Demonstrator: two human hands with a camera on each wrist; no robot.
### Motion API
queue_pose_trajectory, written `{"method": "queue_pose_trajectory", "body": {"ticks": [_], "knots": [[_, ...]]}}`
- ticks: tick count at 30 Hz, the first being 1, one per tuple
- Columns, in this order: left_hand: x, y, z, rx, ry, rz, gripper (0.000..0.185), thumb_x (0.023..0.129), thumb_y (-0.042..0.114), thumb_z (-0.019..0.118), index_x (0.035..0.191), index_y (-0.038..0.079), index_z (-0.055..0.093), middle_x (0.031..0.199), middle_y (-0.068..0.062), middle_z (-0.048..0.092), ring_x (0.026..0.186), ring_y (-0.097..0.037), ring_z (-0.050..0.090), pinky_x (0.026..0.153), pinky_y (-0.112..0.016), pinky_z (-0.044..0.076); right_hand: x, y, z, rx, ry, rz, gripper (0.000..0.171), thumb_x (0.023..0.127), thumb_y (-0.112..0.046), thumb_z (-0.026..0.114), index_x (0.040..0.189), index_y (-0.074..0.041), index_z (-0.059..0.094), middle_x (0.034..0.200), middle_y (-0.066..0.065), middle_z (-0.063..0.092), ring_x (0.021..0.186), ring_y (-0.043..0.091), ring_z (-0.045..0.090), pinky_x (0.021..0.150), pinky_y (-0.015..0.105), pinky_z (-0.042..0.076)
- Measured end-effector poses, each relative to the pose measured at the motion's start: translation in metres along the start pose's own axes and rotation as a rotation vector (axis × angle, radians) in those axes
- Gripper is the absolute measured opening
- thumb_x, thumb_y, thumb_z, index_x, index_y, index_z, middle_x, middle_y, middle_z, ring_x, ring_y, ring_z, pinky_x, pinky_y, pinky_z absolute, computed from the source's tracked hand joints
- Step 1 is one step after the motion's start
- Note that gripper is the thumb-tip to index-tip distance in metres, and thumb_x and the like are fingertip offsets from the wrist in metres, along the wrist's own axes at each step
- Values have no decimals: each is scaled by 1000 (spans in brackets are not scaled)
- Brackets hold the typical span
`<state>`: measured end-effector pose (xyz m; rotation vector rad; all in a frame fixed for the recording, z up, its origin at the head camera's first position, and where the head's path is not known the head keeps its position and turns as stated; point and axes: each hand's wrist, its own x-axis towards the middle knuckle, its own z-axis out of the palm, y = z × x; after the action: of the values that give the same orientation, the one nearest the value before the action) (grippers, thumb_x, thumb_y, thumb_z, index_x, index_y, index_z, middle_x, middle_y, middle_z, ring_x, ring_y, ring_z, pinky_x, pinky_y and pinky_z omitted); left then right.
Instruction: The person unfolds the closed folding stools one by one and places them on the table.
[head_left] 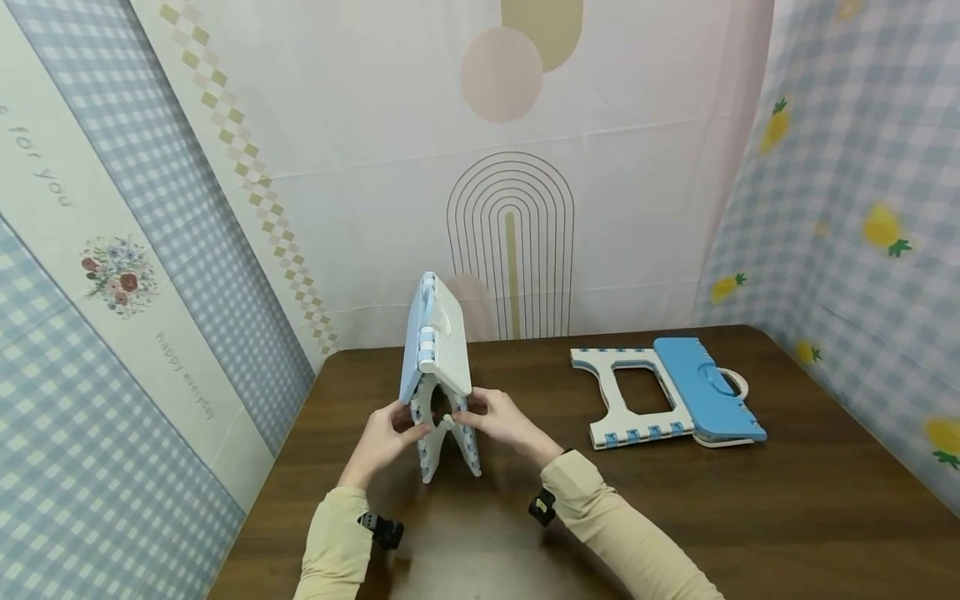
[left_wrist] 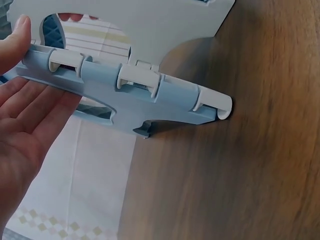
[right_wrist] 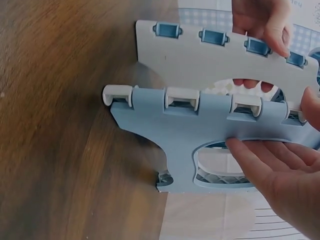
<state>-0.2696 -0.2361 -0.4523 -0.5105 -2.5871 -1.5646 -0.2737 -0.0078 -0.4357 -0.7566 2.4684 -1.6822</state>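
Note:
A blue and white folding stool (head_left: pixel 438 350) stands on end on the brown table (head_left: pixel 750 517), its two leg panels spread slightly apart at the bottom. My left hand (head_left: pixel 386 433) holds the left leg panel and my right hand (head_left: pixel 498 421) holds the right one. In the left wrist view my left hand (left_wrist: pixel 25 115) lays its fingers along the blue hinged panel (left_wrist: pixel 165 95), thumb over its edge. In the right wrist view my right hand (right_wrist: pixel 280 170) lies on the blue panel (right_wrist: pixel 175 125) by its cut-out, thumb at the hinge edge. The left hand's fingers (right_wrist: pixel 260 20) curl over the white panel behind.
A second folding stool (head_left: pixel 667 387), blue seat and white legs, lies folded flat on the table to the right. Patterned fabric backdrops (head_left: pixel 525 167) close in the table at the back and on both sides. Bare wood lies in front of the hands.

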Motion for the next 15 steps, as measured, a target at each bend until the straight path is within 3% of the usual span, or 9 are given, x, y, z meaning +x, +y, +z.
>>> {"method": "queue_pose_trajectory", "body": {"ticks": [6,15], "knots": [[3,-1,-10,25,-29,-7,43,86,11,73,123,-4,59,113,-24,69,102,-33,69,84,-40,58,3,-2,-2,-133,22,-59,35,91,-16,66,120,4,63,115,22,69,109,33,66,89,44,55],[-2,-11,-19,51,-26,-29,41,87,13,71,123,-5,59,116,-25,67,106,-35,67,86,-42,57,-1,1,0,-210,36,-79,33,92,-18,65,119,2,64,112,19,71,103,30,68,82,41,58]]}}
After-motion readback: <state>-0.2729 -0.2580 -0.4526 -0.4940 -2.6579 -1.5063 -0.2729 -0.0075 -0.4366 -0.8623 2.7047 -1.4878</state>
